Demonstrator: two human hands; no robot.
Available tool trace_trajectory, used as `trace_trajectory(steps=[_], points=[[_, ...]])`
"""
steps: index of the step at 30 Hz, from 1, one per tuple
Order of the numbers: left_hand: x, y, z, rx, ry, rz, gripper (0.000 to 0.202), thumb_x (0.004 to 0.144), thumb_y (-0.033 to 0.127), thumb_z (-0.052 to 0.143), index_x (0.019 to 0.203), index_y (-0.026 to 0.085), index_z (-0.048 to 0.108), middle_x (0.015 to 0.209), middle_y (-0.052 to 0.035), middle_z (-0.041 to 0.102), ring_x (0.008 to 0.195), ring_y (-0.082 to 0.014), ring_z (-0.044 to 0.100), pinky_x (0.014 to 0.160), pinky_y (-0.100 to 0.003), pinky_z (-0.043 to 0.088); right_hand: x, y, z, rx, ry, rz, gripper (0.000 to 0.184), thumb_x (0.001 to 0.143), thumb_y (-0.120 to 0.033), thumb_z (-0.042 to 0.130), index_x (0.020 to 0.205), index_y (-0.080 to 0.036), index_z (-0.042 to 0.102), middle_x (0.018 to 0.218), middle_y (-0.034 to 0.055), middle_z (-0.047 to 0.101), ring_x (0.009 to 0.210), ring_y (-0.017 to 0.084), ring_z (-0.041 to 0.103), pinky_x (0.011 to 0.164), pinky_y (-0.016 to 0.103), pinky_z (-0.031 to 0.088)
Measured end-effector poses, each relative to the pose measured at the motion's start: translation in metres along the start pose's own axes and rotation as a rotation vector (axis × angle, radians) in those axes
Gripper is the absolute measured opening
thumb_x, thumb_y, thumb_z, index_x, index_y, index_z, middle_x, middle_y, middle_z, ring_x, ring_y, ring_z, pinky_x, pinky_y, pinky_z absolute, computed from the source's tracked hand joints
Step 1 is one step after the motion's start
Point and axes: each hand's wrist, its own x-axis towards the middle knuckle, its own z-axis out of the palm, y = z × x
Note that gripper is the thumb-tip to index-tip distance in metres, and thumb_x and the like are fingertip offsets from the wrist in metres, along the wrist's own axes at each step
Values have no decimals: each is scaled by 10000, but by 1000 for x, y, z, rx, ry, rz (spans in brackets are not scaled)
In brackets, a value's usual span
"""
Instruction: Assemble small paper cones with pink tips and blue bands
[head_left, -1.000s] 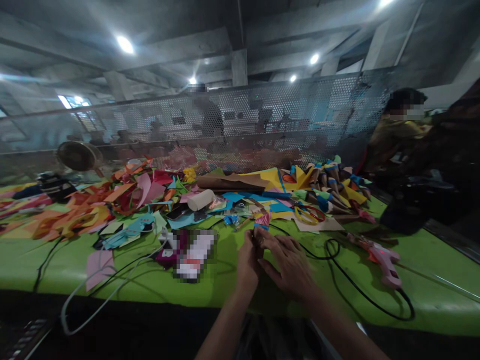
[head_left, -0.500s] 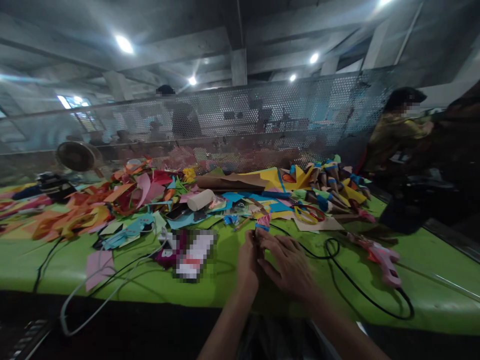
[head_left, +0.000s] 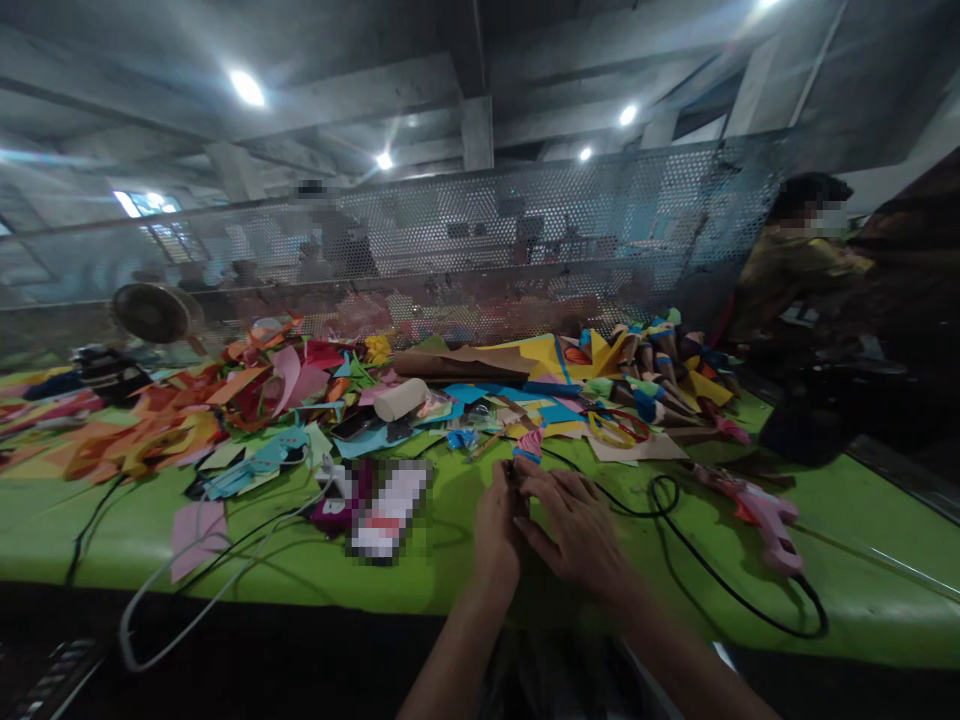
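Close together over the near middle of the green table, my left hand [head_left: 496, 535] and my right hand [head_left: 574, 515] are both closed around a small paper cone [head_left: 528, 446]. Its striped pink tip with a blue band pokes up beyond my fingers; the lower part is hidden in my hands. My left fingers wrap it from the left, and the right fingers bend over it from the other side. Off to the right lies a pink glue gun [head_left: 772, 525] with a black cord.
Coloured paper scraps [head_left: 172, 430] pile up along the back. A cardboard tube [head_left: 401, 399], yellow-and-red scissors [head_left: 615, 428] and brown paper cones [head_left: 664, 360] lie there too. A phone [head_left: 391, 510] and cables are left of my hands. Behind stands a perforated metal screen [head_left: 465, 240]; a person [head_left: 787, 250] is at right.
The paper cone's pink and blue top shows slightly more above my fingers. Both hands stay in nearly the same place. Behind the screen, a person has shifted left.
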Motion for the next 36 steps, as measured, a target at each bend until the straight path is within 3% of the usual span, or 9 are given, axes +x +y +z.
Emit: trace_trajectory(steps=[5,11,15,22,26,30,33,36], points=[[-3,5,2,61,14,76,525,863,686,435,728,202,586,612,1,559,588,-165,455,572,-290,327,1,0,-1,-17,-4,12,142,938,-313,524,1060,-245,548,1401,63,563,1097,256,557,904,415,389],[3,2,1,25,14,-41,401,850,590,541,734,210,594,558,13,526,559,-168,460,565,-290,329,-2,1,0,1,-8,0,180,939,-310,523,1105,-241,540,1415,66,549,1120,256,541,921,420,384],[4,0,-4,36,-6,107,263,822,477,626,857,218,601,670,6,598,657,-177,526,632,-277,404,-2,1,-1,-24,-27,-14,202,949,-323,515,1128,-232,536,1428,72,538,1095,259,546,900,424,393],[0,4,0,-128,-27,102,292,775,477,670,824,213,555,771,-10,605,749,-182,550,672,-274,448,-2,0,0,-11,-34,-16,185,933,-315,533,1099,-239,557,1409,78,556,1071,266,562,889,426,408],[4,3,2,-221,-60,110,300,743,456,693,836,222,531,896,-32,622,871,-199,585,767,-287,462,-2,0,0,33,-22,-1,209,925,-303,548,1127,-252,550,1390,68,573,1074,267,567,892,426,413],[12,2,-2,-120,-37,122,335,703,437,732,862,209,545,842,-32,624,843,-214,585,795,-311,442,-5,8,-1,118,88,45,178,928,-276,517,1103,-256,544,1384,80,570,1092,262,567,897,427,423],[16,4,-6,-55,-72,114,398,752,491,673,984,179,585,956,-71,655,913,-237,586,822,-324,440,-7,14,-1,159,189,140,150,939,-289,492,1074,-239,537,1350,96,589,1079,261,573,893,423,434],[20,2,-9,-83,-121,118,468,753,525,671,1044,165,602,1047,-89,660,994,-245,578,868,-321,436,-6,13,-2,180,146,134,149,942,-293,490,1074,-237,529,1356,100,585,1112,262,557,919,428,430]])
